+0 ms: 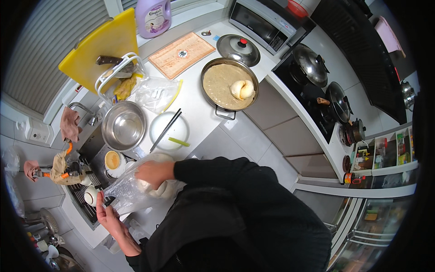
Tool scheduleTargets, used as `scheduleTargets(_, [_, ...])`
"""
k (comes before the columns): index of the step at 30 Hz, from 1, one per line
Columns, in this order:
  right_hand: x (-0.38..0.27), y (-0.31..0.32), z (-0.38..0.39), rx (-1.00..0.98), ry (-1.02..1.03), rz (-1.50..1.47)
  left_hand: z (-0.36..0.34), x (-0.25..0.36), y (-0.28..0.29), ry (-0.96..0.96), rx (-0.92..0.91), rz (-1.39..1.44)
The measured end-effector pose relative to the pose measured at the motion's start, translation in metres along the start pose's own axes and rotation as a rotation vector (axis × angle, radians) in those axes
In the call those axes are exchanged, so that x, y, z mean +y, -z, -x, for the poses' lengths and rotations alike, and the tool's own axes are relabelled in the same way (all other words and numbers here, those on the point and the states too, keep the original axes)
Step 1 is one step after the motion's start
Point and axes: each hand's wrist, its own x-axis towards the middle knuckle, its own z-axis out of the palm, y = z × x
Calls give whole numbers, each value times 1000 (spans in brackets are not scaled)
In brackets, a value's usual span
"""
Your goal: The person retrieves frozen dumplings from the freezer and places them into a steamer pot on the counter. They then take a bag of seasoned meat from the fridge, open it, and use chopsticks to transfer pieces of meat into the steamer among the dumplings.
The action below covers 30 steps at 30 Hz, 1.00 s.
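My left hand [109, 218] holds the edge of a clear plastic bag [124, 190] near the sink, with some fingers raised. My right hand [152, 172] reaches into the bag, its fingers curled over pale rounded pieces [159, 189], partly hidden by plastic and hand. Behind the bag, a white plate [163, 124] carries black chopsticks [165, 129] and a green stalk [179, 142]. A pan [226, 84] on the counter holds beige batter or dough, with a folded cream-coloured piece [242, 89] on its right part.
A steel bowl [123, 126], wooden board [181, 53], yellow board [99, 43], knife [108, 60] and purple jug [153, 18] are along the back. A steel lid [238, 50] lies before the oven [260, 25]. The hob [312, 113] with covered pans runs down the right. Cups [93, 196] stand by the sink.
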Motion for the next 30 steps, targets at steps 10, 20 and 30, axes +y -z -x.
scheduleTargets(10, [31,63,100,196,-322,-510,40,49,-71,58,-149,104])
scheduleTargets(20, [77,196,242,845,-152,-1702,50,53,-83,96,25,125])
scheduleTargets(30, [213,173,257,531,-600,669,54,51,-87,92,-4,136])
